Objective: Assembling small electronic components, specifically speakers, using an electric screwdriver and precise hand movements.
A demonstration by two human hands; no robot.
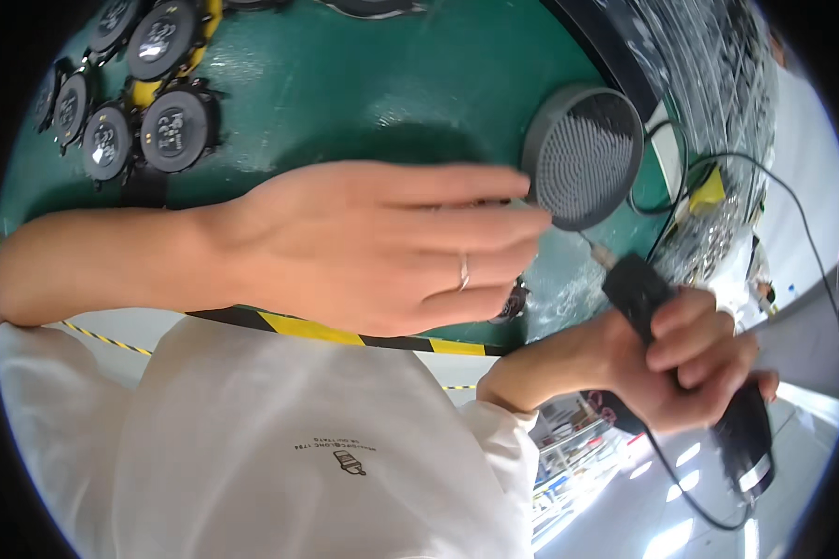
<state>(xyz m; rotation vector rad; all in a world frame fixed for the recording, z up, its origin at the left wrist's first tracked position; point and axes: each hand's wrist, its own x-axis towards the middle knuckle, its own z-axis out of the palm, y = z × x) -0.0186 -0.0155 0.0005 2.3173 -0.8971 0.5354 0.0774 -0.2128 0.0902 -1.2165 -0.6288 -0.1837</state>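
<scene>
My left hand [373,247] reaches in from the left, back up, with its fingers stretched toward a round grey dish [587,158]. A ring [463,271] is on one finger. Beneath the hand a small dark part [513,302] peeks out near the little finger; most of it is covered, and my thumb is hidden. On the right, my right hand [685,363] is closed around a black electric screwdriver [639,289]. Its thin tip points at the near edge of the dish, whose floor is covered with rows of small holes.
Several round black watch bodies [175,130] lie on the green mat [345,84] at the far left. Yellow-and-black tape [326,330] lines the near table edge. Clear plastic packaging [718,84] is piled at the far right, and a black cable [792,186] crosses there.
</scene>
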